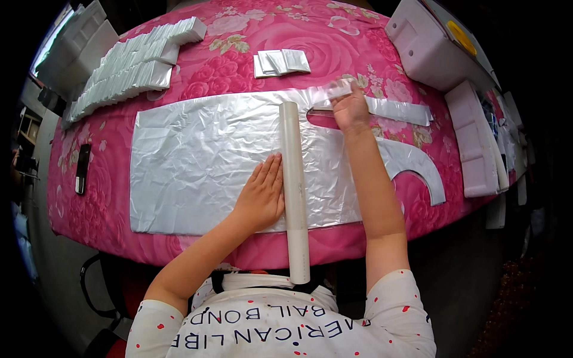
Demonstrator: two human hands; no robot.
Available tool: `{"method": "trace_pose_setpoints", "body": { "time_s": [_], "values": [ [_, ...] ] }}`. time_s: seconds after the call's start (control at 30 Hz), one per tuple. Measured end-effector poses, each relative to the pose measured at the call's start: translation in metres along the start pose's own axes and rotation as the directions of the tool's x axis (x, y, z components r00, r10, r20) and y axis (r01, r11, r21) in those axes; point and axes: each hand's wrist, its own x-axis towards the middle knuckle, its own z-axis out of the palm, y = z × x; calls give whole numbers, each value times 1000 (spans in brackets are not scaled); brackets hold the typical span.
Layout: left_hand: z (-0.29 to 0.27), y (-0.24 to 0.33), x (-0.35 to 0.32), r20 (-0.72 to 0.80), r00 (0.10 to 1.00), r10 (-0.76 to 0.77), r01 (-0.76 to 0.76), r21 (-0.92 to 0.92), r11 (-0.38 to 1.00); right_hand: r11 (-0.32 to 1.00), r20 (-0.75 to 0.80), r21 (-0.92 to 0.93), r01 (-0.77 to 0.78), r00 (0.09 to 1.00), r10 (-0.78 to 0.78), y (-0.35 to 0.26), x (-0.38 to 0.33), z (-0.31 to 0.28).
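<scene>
A thin whitish plastic apron (197,161) lies spread flat and wrinkled, its neck cut-out and straps toward the right. Across it, from its middle to the near table edge, rests a long pale tube (293,185), its near end by my shirt. My left hand (261,192) lies flat on the film, fingers stretched forward, the fingertips against or close beside the tube. Over the far strap by the cut-out, my right hand (351,112) has its fingers bent round a lifted fold of the film. The exact grip of its fingertips is partly hidden.
Beyond the apron lies a small pile of folded plastic packets (282,62). Long rows of similar packets (131,65) stand at the far left. A dark phone (83,169) lies left. White foam boxes (421,45) line the right side; another foam box (80,51) stands far left.
</scene>
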Motion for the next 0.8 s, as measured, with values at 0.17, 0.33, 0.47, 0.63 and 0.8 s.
{"method": "trace_pose_setpoints", "body": {
  "time_s": [0.17, 0.33, 0.47, 0.63, 0.8],
  "values": [
    [1, 4, 2, -8, 1000, -3, 3, -14, 1000, 964, -152, -24, 263, 953, -264, -118, 35, -75],
    [2, 2, 1, -15, 1000, 2, -3, -12, 1000, 938, -283, 23, 347, 902, -327, -171, 25, -67],
    [5, -1, -1, -24, 1000, -5, 4, -29, 1000, 912, 1, -169, 374, 925, -379, -120, -18, 23],
    [3, 0, 1, 77, 997, 2, -2, 0, 1000, 802, 549, -456, 387, 831, -89, 55, -99, 130],
    [27, -12, -2, -138, 989, 43, -38, 36, 999, 602, 675, -672, 431, 692, 257, 220, -194, 175]
  ]
}}
